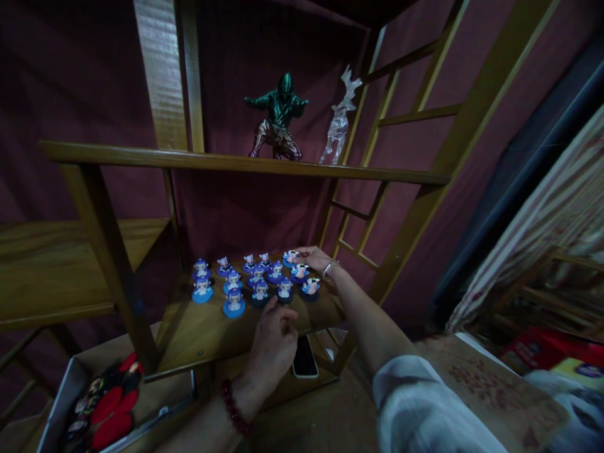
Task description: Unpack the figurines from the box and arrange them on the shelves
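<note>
Several small figurines on blue round bases stand in rows on a wooden shelf. My right hand reaches to the back right of the group and its fingers pinch one small figurine there. My left hand hovers over the shelf's front edge, just in front of the nearest row, fingers loosely curled with nothing visible in them. A red bead bracelet is on my left wrist and a thin bracelet on my right.
A phone lies on a lower surface under my left hand. On the upper shelf stand a green figure and a clear deer figure. A box with red and black pieces sits at lower left. Ladder-like wooden frames rise on the right.
</note>
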Demonstrator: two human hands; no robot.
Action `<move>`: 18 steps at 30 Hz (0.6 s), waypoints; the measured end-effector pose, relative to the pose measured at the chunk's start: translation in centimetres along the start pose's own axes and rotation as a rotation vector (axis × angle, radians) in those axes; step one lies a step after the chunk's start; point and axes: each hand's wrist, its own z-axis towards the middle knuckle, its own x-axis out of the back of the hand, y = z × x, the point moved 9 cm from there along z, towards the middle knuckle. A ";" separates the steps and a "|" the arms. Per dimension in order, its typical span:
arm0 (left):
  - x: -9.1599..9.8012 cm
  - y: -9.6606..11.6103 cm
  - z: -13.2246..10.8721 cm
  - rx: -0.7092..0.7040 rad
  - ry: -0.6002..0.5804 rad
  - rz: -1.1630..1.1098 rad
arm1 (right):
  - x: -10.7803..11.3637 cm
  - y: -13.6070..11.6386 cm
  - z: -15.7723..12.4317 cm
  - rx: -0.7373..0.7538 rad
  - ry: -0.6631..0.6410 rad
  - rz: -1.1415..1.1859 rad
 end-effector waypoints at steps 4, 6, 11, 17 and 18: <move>-0.1 0.0 0.0 -0.011 -0.005 -0.003 | 0.1 0.1 0.4 0.010 -0.010 -0.014; -0.1 -0.1 0.1 -0.012 -0.003 -0.002 | 0.2 0.2 0.6 0.007 -0.017 -0.017; -0.1 0.0 0.1 -0.014 -0.006 -0.024 | 0.3 0.1 0.5 0.000 -0.017 -0.005; -0.1 0.1 0.1 -0.030 0.000 -0.011 | 0.2 0.1 0.1 0.000 -0.002 0.015; -0.2 0.0 0.1 -0.033 -0.005 -0.014 | 0.2 0.1 0.1 0.001 0.007 0.013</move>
